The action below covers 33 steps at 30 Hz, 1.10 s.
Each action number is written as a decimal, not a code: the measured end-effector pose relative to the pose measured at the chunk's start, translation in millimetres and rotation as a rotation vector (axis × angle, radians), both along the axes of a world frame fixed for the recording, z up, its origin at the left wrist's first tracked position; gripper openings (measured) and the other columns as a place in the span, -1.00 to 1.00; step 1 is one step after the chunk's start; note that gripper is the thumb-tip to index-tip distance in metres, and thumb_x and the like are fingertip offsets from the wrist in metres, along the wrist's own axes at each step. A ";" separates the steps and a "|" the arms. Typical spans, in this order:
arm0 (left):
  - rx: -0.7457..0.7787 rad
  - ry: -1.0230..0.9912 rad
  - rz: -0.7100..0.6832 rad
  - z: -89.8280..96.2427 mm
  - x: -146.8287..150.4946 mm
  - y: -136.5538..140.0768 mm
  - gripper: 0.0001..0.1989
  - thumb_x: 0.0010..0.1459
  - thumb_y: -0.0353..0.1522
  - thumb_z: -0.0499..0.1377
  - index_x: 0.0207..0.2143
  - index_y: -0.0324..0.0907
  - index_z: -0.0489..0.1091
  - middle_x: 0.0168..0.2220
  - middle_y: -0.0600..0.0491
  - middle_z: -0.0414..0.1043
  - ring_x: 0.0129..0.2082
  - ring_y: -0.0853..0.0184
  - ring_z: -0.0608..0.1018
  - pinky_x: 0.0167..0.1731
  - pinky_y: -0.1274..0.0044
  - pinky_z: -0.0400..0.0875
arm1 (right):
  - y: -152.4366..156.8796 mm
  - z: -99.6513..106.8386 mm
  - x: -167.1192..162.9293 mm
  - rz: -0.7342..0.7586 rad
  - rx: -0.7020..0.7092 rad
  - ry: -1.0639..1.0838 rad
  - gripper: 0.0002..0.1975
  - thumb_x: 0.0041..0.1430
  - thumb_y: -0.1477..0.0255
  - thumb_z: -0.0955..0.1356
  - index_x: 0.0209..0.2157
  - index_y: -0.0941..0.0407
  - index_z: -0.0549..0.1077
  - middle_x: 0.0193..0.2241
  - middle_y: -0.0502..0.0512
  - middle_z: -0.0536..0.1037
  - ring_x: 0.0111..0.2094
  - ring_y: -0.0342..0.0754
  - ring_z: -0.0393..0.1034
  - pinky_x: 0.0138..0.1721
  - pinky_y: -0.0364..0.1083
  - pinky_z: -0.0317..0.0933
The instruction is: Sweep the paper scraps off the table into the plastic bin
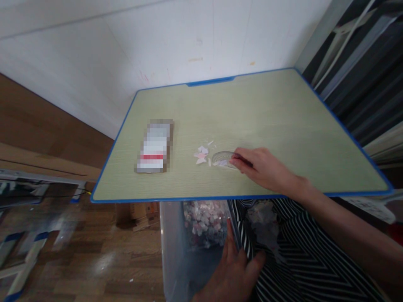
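Observation:
My right hand [262, 167] pinches a clear protractor [222, 156] with a curved, marked edge, held low over the table. Just left of it lie several torn paper scraps [202, 154], white and pale pink, and some pale bits show by the protractor itself. Below the table's front edge, my left hand [231, 268] rests against the side of a clear plastic bin [166, 247], its fingers apart and one pointing up along the rim. Inside the bin is a bag of pinkish-white pieces [204, 222], whose kind I cannot make out.
The pale green table [277, 109] has a blue edge and stands against a white wall. A blurred-out phone-shaped object [154, 147] lies at its left. A striped garment [321, 251] covers my lap. Cardboard [138, 214] sits on the wooden floor.

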State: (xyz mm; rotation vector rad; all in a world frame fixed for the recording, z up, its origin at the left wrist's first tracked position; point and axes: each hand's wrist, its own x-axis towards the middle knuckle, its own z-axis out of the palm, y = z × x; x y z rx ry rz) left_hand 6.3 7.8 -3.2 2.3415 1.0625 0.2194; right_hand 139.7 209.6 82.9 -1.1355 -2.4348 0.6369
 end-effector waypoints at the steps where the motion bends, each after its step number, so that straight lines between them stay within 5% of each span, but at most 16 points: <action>1: 0.007 -0.003 0.000 -0.5 0.1 -0.2 -0.50 0.21 -0.51 0.17 0.14 -0.21 0.05 0.23 -0.35 0.02 0.19 -0.24 -0.54 0.00 -0.07 0.20 | 0.8 -1.8 -2.8 0.012 0.005 -0.009 -0.72 0.27 0.32 0.17 -0.45 0.14 0.33 -0.60 0.02 0.39 -0.59 -0.18 0.19 -0.51 -0.14 -0.06; 9: 0.018 -0.020 -0.003 2.1 0.2 1.7 -0.57 0.27 -0.45 0.14 0.12 -0.24 0.06 0.18 -0.44 0.08 0.14 -0.23 -0.59 -0.03 -0.07 0.24 | 6.2 -2.9 1.6 -0.022 0.034 -0.062 -0.72 0.25 0.33 0.17 -0.50 0.12 0.28 -0.64 -0.02 0.31 -0.62 -0.18 0.11 -0.53 -0.13 -0.10; 15: -0.007 -0.024 0.004 2.6 -0.7 2.8 -0.57 0.25 -0.50 0.14 0.11 -0.23 0.07 0.24 -0.40 -0.04 0.15 -0.21 -0.61 0.03 -0.04 0.19 | 0.1 3.6 34.4 -0.092 -0.038 -0.012 -0.71 0.24 0.33 0.19 -0.55 0.08 0.23 -0.70 -0.07 0.25 -0.67 -0.19 0.11 -0.58 -0.14 -0.07; 27: -0.086 0.001 -0.022 6.8 0.3 4.5 -0.51 0.19 -0.54 0.17 0.12 -0.24 0.07 0.16 -0.42 0.12 0.10 -0.15 -0.70 0.01 -0.09 0.16 | -45.6 9.8 102.5 -0.025 -0.151 -0.074 -0.71 0.29 0.33 0.18 -0.52 0.06 0.27 -0.67 0.02 0.35 -0.63 -0.13 0.26 -0.54 -0.08 0.07; 33: -0.105 -0.020 -0.017 4.6 -1.4 5.3 -0.42 0.09 -0.62 0.19 0.12 -0.25 0.07 0.25 -0.38 -0.02 0.11 -0.14 -0.70 0.04 -0.11 0.09 | -26.4 5.2 102.3 -0.181 0.003 0.028 -0.73 0.27 0.26 0.20 -0.45 0.08 0.31 -0.54 0.07 0.41 -0.50 -0.08 0.30 -0.45 -0.07 0.14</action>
